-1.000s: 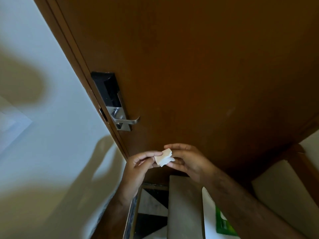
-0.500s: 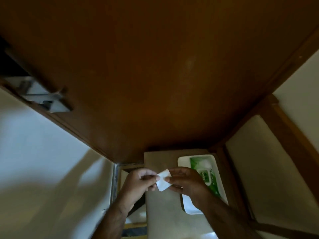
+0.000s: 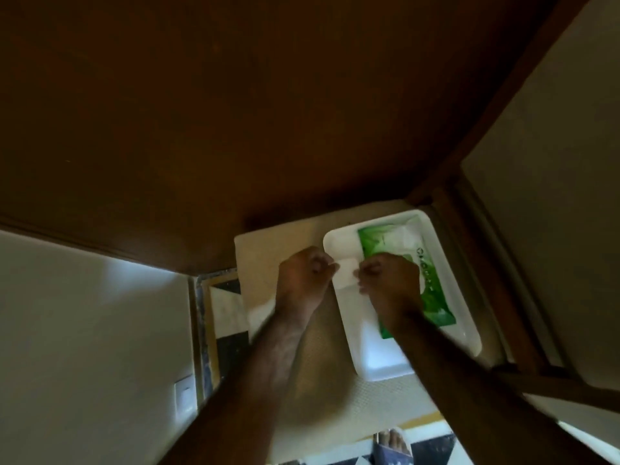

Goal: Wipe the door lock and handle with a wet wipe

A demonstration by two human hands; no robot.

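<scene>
A small folded white wet wipe (image 3: 347, 276) is stretched between my two hands. My left hand (image 3: 303, 276) pinches its left edge and my right hand (image 3: 391, 280) pinches its right edge. Both hands hover over the left part of a white tray (image 3: 385, 360). A green wet wipe pack (image 3: 432, 290) lies in that tray, partly hidden under my right hand. The brown wooden door (image 3: 251, 112) fills the upper view. Its lock and handle are out of sight.
The tray rests on a beige surface (image 3: 265, 253) set against the door's bottom. A white wall (image 3: 84, 330) with a switch plate (image 3: 184, 394) is at the left. A wooden frame (image 3: 486, 263) runs along the right. A sandalled foot (image 3: 392, 444) shows on the patterned floor below.
The view has tilted down, so the lock and handle have left the frame. My hands have lowered with the wipe to just above the tray and pulled slightly apart.
</scene>
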